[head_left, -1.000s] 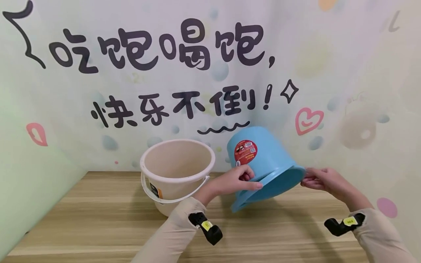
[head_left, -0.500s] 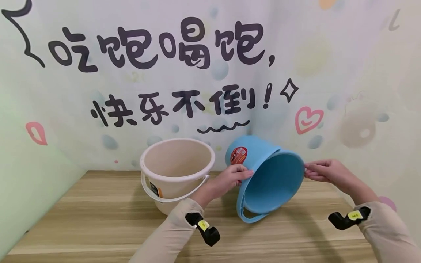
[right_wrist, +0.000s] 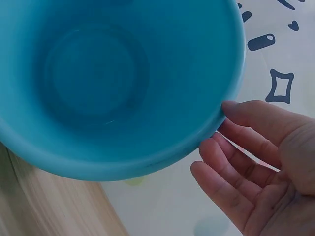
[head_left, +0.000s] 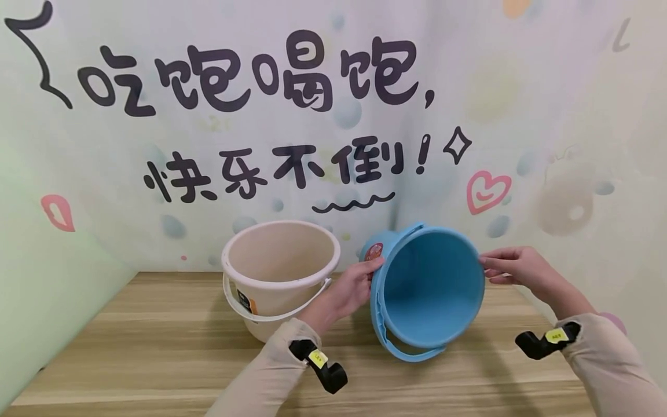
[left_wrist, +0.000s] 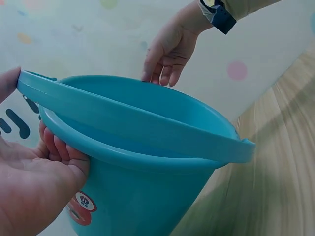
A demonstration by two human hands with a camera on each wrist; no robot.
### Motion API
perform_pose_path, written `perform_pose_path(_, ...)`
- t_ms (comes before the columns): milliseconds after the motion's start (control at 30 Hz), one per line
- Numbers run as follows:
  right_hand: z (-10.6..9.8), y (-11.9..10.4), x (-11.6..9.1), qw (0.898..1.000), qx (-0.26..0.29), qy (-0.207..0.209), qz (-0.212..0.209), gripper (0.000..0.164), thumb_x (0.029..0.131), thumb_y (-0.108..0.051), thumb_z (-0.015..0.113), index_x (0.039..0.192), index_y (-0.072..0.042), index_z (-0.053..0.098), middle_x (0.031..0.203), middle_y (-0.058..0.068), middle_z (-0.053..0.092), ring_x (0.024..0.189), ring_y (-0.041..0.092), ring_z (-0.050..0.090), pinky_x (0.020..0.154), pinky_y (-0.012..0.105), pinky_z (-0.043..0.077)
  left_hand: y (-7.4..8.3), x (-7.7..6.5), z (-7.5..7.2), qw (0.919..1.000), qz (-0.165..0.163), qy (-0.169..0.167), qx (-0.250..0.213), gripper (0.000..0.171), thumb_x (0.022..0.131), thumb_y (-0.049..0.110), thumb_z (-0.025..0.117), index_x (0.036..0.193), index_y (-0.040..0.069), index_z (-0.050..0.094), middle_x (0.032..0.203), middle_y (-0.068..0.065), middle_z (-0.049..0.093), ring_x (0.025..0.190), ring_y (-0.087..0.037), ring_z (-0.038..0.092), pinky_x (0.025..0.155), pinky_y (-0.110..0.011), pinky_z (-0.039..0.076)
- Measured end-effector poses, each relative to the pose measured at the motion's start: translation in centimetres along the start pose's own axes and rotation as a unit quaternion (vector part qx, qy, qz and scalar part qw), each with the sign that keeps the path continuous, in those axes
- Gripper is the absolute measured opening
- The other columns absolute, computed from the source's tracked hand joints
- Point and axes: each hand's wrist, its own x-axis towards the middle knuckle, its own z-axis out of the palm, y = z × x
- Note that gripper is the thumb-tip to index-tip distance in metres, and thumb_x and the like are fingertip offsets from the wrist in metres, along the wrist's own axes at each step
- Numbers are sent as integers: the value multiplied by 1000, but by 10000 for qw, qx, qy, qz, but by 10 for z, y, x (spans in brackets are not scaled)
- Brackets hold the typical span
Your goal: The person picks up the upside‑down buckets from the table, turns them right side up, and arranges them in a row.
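A blue plastic bucket is tipped on its side between both hands, its mouth facing the head camera. Its blue handle lies along the rim, hanging below the mouth in the head view. My left hand grips the bucket's left side; in the left wrist view the thumb is at the handle and the fingers curl under the rim. With thumb and fingers, my right hand pinches the opposite rim. A red round sticker shows partly on the bucket's outer wall.
A cream bucket stands upright to the left, its white handle hanging in front, close beside my left forearm. Both buckets are over a wood-grain table. A printed backdrop rises directly behind.
The blue bucket has turned from mouth-down to mouth facing the camera. My left hand moved slightly left and its handle swung out below the rim. The cream bucket stayed put.
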Motion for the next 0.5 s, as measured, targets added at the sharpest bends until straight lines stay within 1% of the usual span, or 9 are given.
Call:
perform_pose_path(67,1,-1,0,10000,0,60,32,52,91,-26,58,119,16,48,90,8,68,77,18,66,70,32,53,-1,0,0,9996,0,62,-263,53,96,27,34,140,-1,26,135,-13,39,115,-21,42,100,-37,31)
perform_pose_path(100,1,-2,0,10000,3,81,32,52,91,-27,58,119,16,48,90,7,68,77,18,66,70,32,53,-2,0,-1,9991,30,73,-417,50,96,27,34,139,1,28,133,-10,40,114,-20,42,100,-36,30)
perform_pose_path(133,1,-2,-1,9999,16,106,30,52,91,-27,58,119,15,48,89,6,68,77,19,66,70,32,53,-2,1,-1,9984,46,102,-550,47,96,27,34,137,3,33,129,-8,43,112,-18,43,99,-36,31)
perform_pose_path(167,1,-2,-1,9999,30,122,22,52,91,-27,58,119,15,48,89,6,68,77,19,66,70,32,53,-2,1,-1,9975,55,161,-685,42,96,27,34,132,5,40,123,-4,47,108,-16,45,97,-35,32)
perform_pose_path(233,2,-1,-1,9999,66,151,6,53,91,-27,58,119,15,48,89,4,68,77,19,66,70,34,53,-3,1,-2,9953,68,235,-933,33,96,29,34,117,11,53,110,1,53,101,-14,48,93,-34,35)
perform_pose_path(300,3,0,-1,9998,127,171,13,53,91,-27,58,120,16,47,88,3,68,76,18,66,71,35,52,-4,1,-3,9930,58,294,-1140,29,96,30,34,99,16,59,97,4,58,93,-12,51,87,-31,37)
perform_pose_path(333,4,1,-1,9997,160,176,16,53,91,-27,58,120,16,47,88,2,68,76,18,66,71,36,52,-4,1,-3,9916,29,334,-1246,30,96,31,34,93,17,60,91,4,59,88,-11,52,83,-29,38)
perform_pose_path(367,4,2,-1,9997,166,183,24,53,91,-27,58,120,15,47,88,2,68,76,18,66,71,36,52,-4,1,-3,9903,26,350,-1346,31,96,31,34,89,18,61,87,5,59,85,-11,52,81,-28,39)
perform_pose_path(500,5,4,-2,9996,164,201,92,53,91,-28,57,120,15,47,87,4,68,75,18,66,70,36,53,-6,2,-4,9832,32,405,-1781,31,95,32,35,87,17,61,82,6,60,79,-9,54,75,-24,41)
